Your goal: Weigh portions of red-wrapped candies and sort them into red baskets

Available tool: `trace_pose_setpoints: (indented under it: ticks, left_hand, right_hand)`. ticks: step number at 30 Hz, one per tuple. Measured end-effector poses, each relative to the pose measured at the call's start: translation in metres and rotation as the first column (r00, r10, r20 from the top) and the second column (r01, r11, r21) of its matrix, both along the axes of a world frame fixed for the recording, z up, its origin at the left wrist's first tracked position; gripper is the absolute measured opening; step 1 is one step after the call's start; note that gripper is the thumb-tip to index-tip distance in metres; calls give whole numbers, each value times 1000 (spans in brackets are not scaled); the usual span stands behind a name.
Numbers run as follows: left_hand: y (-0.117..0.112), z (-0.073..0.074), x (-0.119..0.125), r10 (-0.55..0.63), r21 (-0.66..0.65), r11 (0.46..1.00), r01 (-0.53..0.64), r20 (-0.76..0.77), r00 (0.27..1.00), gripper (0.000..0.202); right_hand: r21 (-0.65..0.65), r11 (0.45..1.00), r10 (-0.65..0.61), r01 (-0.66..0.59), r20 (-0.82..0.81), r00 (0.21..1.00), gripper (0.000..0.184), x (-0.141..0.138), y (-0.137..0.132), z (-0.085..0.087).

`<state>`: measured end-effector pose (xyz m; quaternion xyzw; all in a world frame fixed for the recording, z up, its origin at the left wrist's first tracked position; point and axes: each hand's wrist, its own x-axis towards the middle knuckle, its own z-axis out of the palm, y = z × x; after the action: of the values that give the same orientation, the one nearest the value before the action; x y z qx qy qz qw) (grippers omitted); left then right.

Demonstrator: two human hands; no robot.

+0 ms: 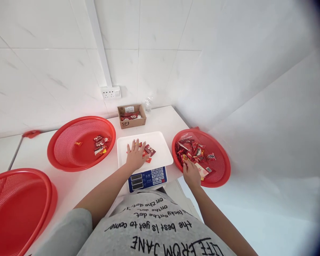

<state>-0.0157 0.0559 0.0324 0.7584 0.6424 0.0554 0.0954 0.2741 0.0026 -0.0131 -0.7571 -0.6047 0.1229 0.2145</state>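
Note:
My left hand [136, 156] lies with fingers spread over several small red snack packets on the white tray [164, 151] of a digital scale [146, 179]. A dark red packet [150, 150] shows just right of its fingers; others are partly covered by the hand. My right hand [191, 174] reaches over the near rim of the right red basket [222, 165]. Its fingers are drawn together at a small red-and-gold packet [185, 158], partly hidden by them. Several red packets and a pale pink-and-white packet [203, 170] lie around that hand.
Left of the scale stands a red mesh basket [66, 156] with several packets, and another red basket [16, 213] is at the near left. A cardboard box [133, 123] of red packets and a clear plastic bottle [148, 105] stand by the tiled wall.

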Motion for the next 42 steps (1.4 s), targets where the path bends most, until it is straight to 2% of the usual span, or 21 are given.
trace_pose_setpoints:
  ticks: [2, 4, 8, 11, 13, 15, 17, 18, 19, 20, 22, 23, 25, 26, 28, 32, 34, 36, 38, 40, 42]
  left_hand:
    - [7, 1, 13, 67, -92, 994, -66, 6, 998, 73]
    - [11, -2, 24, 62, -169, 984, -62, -3, 998, 75]
    - [8, -13, 31, -92, -126, 988, 85, -52, 994, 76]
    - [9, -16, 17, -249, -95, 965, 243, -63, 966, 73]
    - [13, -13, 0, -426, -98, 902, 420, -56, 903, 69]
    - [16, -9, -19, -596, -100, 801, 590, -41, 802, 65]
    - [17, -5, -32, -682, -90, 730, 678, -24, 731, 62]
    - [15, -3, -34, -680, -73, 732, 677, -18, 733, 62]
    - [13, -2, -34, -644, -46, 765, 643, -17, 765, 63]
    - [10, -2, -30, -566, -10, 824, 566, -18, 824, 64]
    - [2, -3, -15, -286, 61, 956, 286, -10, 958, 67]
    - [-2, -5, -4, -114, 71, 991, 113, 4, 994, 68]
    - [-8, -10, 15, 148, 23, 989, -149, 36, 988, 70]
    - [-11, -14, 23, 203, -9, 979, -203, 46, 978, 71]
    - [-13, -21, 29, 175, -24, 985, -173, 58, 983, 69]
    - [-8, -29, 12, -102, 31, 994, 100, 54, 993, 66]
    - [0, -28, -3, -255, 26, 967, 254, 37, 966, 66]
    - [9, -24, -17, -405, 13, 914, 405, 15, 914, 67]
    - [16, -20, -28, -490, 16, 871, 490, 10, 871, 72]
    - [18, -16, -32, -425, 47, 905, 423, 30, 905, 76]
    - [16, -14, -29, -187, 74, 981, 181, 85, 979, 76]
  right_hand:
    - [4, 1000, 1, -1, 1, 1000, 42, 0, 0, 0]
    - [14, 1000, -2, 2, 1, 1000, 42, 0, 0, -1]
    - [26, 1000, -7, 7, 15, 1000, 41, 0, -1, -1]
    - [29, 1000, 4, -4, 20, 1000, 40, 1, -1, -1]
    - [13, 1000, 5, -5, 12, 1000, 40, 1, 0, 0]
    - [-5, 1000, 5, -5, 3, 1000, 41, 1, 0, 1]
    - [-10, 1000, 8, -8, -2, 1000, 41, 2, 0, 1]
    - [-10, 1000, 7, -7, -3, 1000, 42, 2, 0, 1]
    - [-10, 1000, 6, -6, -5, 1000, 42, 2, 0, 0]
    - [-11, 1000, 6, -6, -6, 1000, 42, 2, 0, 0]
    - [-16, 1000, 7, -7, -4, 1000, 42, 2, 0, 0]
    - [-21, 1000, 5, -5, -1, 1000, 43, 2, 0, 0]
    - [-37, 999, -7, 7, 6, 1000, 44, 1, -1, 1]
    - [-48, 999, -16, 17, 7, 1000, 44, 0, -1, 1]
    - [-68, 997, -32, 33, 5, 999, 45, -1, -2, 3]
    - [-78, 996, -36, 36, 3, 999, 46, -2, -2, 6]
    - [-82, 996, -30, 30, 1, 1000, 46, -2, -2, 7]
    - [-92, 996, -22, 21, -5, 1000, 47, -2, -2, 7]
    - [-97, 995, -13, 11, -14, 1000, 46, -2, -2, 7]
    - [-99, 995, -11, 9, -18, 1000, 46, -2, -1, 8]
    - [-106, 994, -16, 14, -14, 1000, 46, -3, -1, 9]
